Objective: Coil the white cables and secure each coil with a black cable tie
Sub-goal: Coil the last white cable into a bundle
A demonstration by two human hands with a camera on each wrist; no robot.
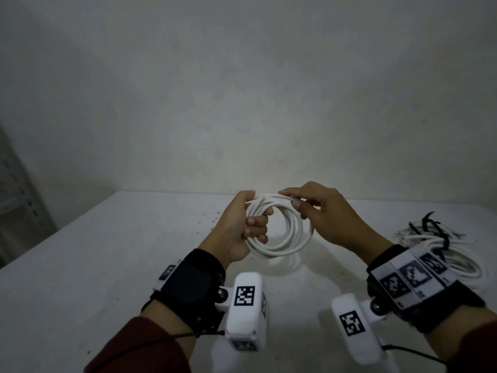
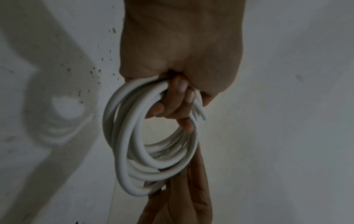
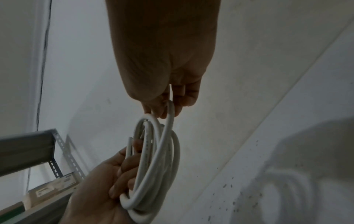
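Observation:
A white cable coil of several loops hangs in the air above the table. My left hand grips its left side with the fingers curled through the ring; the same grip shows in the left wrist view on the coil. My right hand pinches the top right strand between thumb and fingertips. In the right wrist view that strand of the coil runs between the fingers. A loose cable end sticks out past my left fingers. Black cable ties lie at the right on more white cables.
The white table is speckled with dark spots near the middle. A pale wall rises just behind it. A grey metal shelf rack stands off the table's left side, with a cardboard box on it.

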